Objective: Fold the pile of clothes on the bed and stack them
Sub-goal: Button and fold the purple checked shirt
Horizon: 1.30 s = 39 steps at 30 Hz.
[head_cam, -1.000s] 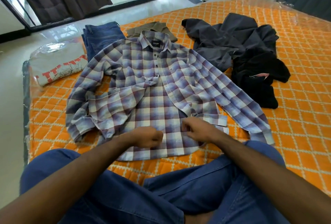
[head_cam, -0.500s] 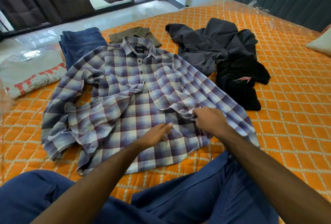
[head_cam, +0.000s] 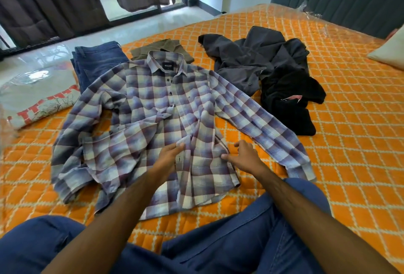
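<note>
A blue, purple and white plaid shirt lies front up on the orange quilted bed, collar at the far end. Its left sleeve is crumpled across the body and its right sleeve stretches out toward the right. My left hand rests with straight fingers on the button placket low on the shirt. My right hand lies spread at the shirt's right side edge, with its fingertips touching the cloth. A crumpled dark grey garment and a black garment lie unfolded to the right of the shirt.
Folded blue jeans and a folded olive garment sit beyond the collar. A folded grey T-shirt with red print lies at the bed's left edge. A pillow shows far right. My crossed legs in blue trousers fill the foreground.
My right hand has let go of the front panel it was holding, and that panel now lies flatter. My left hand has opened and slid up the placket. The camera has turned left.
</note>
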{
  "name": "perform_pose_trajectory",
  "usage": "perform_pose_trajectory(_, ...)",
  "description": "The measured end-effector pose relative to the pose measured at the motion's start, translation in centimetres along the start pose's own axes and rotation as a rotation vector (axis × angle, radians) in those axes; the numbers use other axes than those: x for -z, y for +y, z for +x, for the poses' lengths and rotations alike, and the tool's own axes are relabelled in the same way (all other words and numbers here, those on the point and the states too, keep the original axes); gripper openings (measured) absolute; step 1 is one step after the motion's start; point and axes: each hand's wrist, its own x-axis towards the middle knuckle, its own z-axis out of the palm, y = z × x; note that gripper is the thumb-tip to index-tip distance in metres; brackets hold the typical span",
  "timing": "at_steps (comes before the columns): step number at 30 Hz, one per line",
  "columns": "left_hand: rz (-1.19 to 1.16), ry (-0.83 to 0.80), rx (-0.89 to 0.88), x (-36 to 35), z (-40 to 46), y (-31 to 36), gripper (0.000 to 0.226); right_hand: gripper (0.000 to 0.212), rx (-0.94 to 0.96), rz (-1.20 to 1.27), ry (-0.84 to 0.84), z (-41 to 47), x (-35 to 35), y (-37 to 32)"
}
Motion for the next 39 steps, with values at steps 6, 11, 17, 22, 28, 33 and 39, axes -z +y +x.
perform_pose_trajectory(6, -0.097, -0.070, -0.168, 2.7, -1.6, 0.6, 0.035, 0.028, -0.002, 0.058, -0.138, -0.1, -0.4, 0.8)
perform_pose_trajectory(11, -0.058, 0.254, -0.239, 4.8, -1.1, 0.9, 0.033, 0.021, -0.125, 0.085, -0.250, 0.1, 0.4, 0.4)
perform_pose_trajectory(17, 0.314, -0.004, 0.107, 5.3, -1.3, -1.3, 0.049, 0.060, -0.060, -0.077, -0.144, 0.0, 0.0, 0.1)
perform_pose_trajectory(22, 0.464, 0.074, -0.074, 6.0, -0.7, -3.0, 0.037, 0.080, -0.121, -0.119, -0.254, -0.5, 0.0, 0.9)
perform_pose_trajectory(28, 0.556, -0.230, 0.135, 7.5, -1.8, -1.7, 0.047, 0.038, 0.275, -0.361, 0.133, -1.5, -1.8, -0.9)
perform_pose_trajectory(33, 0.689, -0.370, 0.251, 8.3, -3.0, -2.0, 0.046, 0.020, 0.566, -0.040, -0.218, -2.2, -5.9, -5.2)
perform_pose_trajectory(39, 1.201, -0.002, -0.056, 10.1, -2.3, 0.5, 0.024, 0.036, 0.523, -0.039, -0.319, -2.2, -9.5, -7.2)
